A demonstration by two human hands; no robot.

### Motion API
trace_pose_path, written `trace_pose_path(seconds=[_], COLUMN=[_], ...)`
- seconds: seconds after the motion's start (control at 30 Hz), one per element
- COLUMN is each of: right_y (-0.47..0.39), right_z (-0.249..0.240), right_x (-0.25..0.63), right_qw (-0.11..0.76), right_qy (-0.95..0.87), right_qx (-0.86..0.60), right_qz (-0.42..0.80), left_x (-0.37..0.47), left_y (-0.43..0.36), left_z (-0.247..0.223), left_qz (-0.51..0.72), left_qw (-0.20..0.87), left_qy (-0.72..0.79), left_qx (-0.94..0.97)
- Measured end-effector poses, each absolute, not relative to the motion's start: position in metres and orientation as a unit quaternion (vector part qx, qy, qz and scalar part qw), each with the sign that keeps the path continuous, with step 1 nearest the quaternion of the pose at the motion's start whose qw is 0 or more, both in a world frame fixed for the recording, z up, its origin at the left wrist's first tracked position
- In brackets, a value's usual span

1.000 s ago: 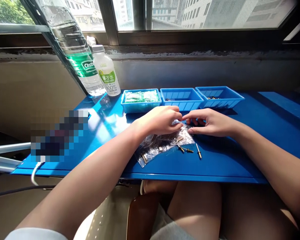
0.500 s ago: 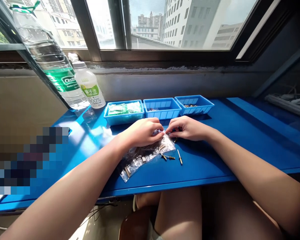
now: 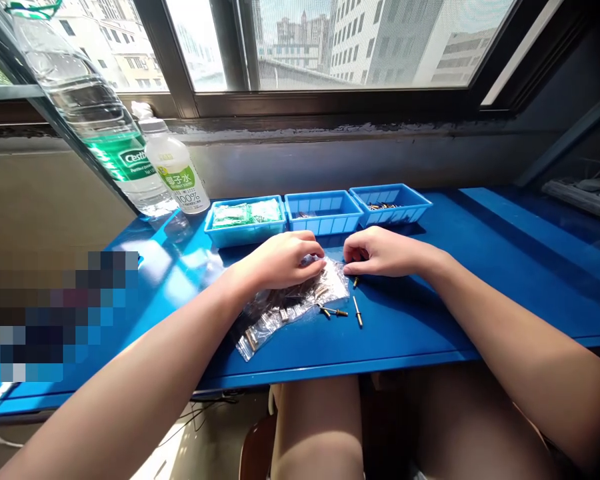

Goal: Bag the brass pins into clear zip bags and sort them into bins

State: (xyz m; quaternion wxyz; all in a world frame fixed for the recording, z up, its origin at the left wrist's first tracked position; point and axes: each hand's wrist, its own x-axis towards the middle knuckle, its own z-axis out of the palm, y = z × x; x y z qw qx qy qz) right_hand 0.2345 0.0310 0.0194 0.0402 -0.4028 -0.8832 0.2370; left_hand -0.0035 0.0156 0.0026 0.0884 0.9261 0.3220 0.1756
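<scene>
My left hand (image 3: 295, 259) is closed at the upper edge of a clear plastic bag (image 3: 337, 280), thumb and forefinger pinching it. Small metal pieces show inside this bag, and more clear bags (image 3: 273, 327) holding short metal pieces lie under and in front of the hand. At the bag's right corner, my right hand (image 3: 373, 252) has its fingers curled in, thumb close to the forefinger; what it holds, if anything, is hidden. Several loose pieces resembling pop rivets (image 3: 358, 312), with thin silver pins and darker bodies, lie on the blue table just in front of the bag.
Along the back stand three blue bins: one with green-and-clear packets (image 3: 210, 230), a middle bin (image 3: 325, 223) with a few small pieces, and a right bin (image 3: 405, 212) with rivet-like parts. A large water bottle (image 3: 115, 157) and a smaller bottle (image 3: 177, 173) stand back left.
My right hand has moved slightly right, away from the left, opening a gap between them. My left hand stays at the bag. The view has shifted a little.
</scene>
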Motion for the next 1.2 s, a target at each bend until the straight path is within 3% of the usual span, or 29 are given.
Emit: trace_pose_path(seconds=[0.43, 0.73, 0.87, 1.0, 1.2], right_y=[0.032, 0.029, 0.033, 0.035, 0.03], right_z=[0.015, 0.011, 0.003, 0.001, 0.001], right_x=[0.234, 0.227, 0.227, 0.223, 0.218], right_qw=[0.057, 0.203, 0.299, 0.383, 0.371], right_qy=[-0.894, -0.886, -0.844, -0.756, -0.7], right_qx=[-0.392, -0.365, -0.349, -0.332, -0.3], right_qz=[0.209, 0.202, 0.275, 0.416, 0.531], left_x=[-0.002, 0.025, 0.024, 0.019, 0.023], left_y=[0.018, 0.018, 0.023, 0.028, 0.023], left_z=[0.006, 0.044, 0.035, 0.014, 0.009], left_qz=[0.154, 0.13, 0.188, 0.243, 0.312], left_qw=[0.075, 0.061, 0.071, 0.015, -0.038], left_qy=[0.335, 0.34, 0.313, 0.268, 0.242], left_qx=[0.927, 0.929, 0.928, 0.932, 0.918])
